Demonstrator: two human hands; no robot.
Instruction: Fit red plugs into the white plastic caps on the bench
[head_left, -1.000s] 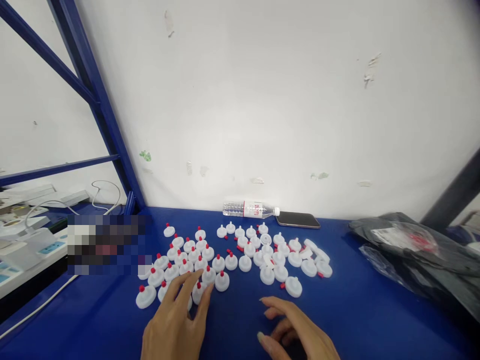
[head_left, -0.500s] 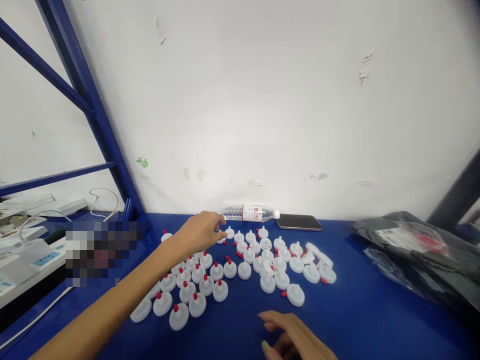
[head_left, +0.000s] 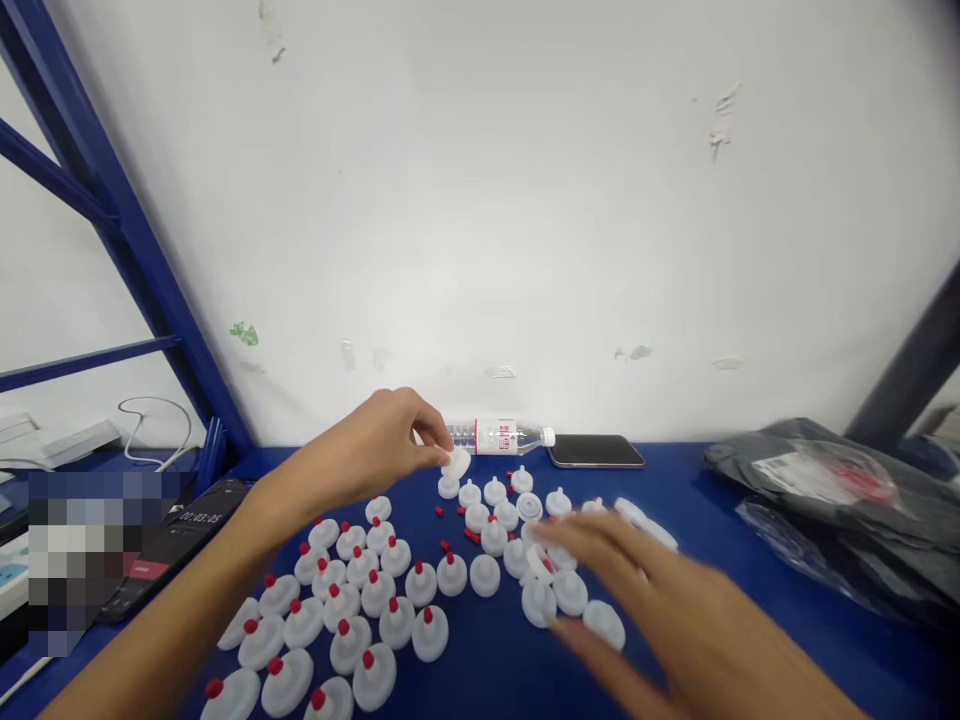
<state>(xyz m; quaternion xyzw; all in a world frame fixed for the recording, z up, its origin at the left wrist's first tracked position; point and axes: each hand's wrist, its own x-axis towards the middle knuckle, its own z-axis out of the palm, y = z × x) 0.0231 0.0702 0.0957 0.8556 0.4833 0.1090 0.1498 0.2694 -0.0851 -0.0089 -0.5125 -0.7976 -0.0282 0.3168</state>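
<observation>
Okay, labels first: lying bottle (head_left: pixel 500 437) is the landmark, white label with red characters, too small to read reliably. Dark phone (head_left: pixel 202 520), well left of bottle and nearer the camera, reads 00:03:05 above a red bar; pixelated patch hides stuff beside it. Dark bagged bundle (head_left: pixel 810 510), well right of bottle, has a pale label, unreadable.

Left hand (head_left: pixel 386 440), just left of bottle: fingertips closed in a pinch on a white cap (head_left: pixel 457 462), tilted, at bottle's near-left end. Right hand (head_left: pixel 660 590), nearer the camera and right of bottle: blurred, open, thumb well apart from fingers, over the plain caps (head_left: pixel 571 592); can't tell if it touches any.

Red-tipped caps (head_left: pixel 352 643) spread nearer the camera, mostly left of bottle. Loose red tips (head_left: pixel 445 546) on the near side of it. Black phone (head_left: pixel 596 451) lies flat just right of bottle's white lid.

Surface: blue tabletop (head_left: pixel 480 660). White wall (head_left: pixel 480 220) behind bottle, scuffed, bits of tape and a green scrap. Blue metal frame (head_left: pixel 142 235) left of bottle, white cable (head_left: pixel 166 403) near its foot.
</observation>
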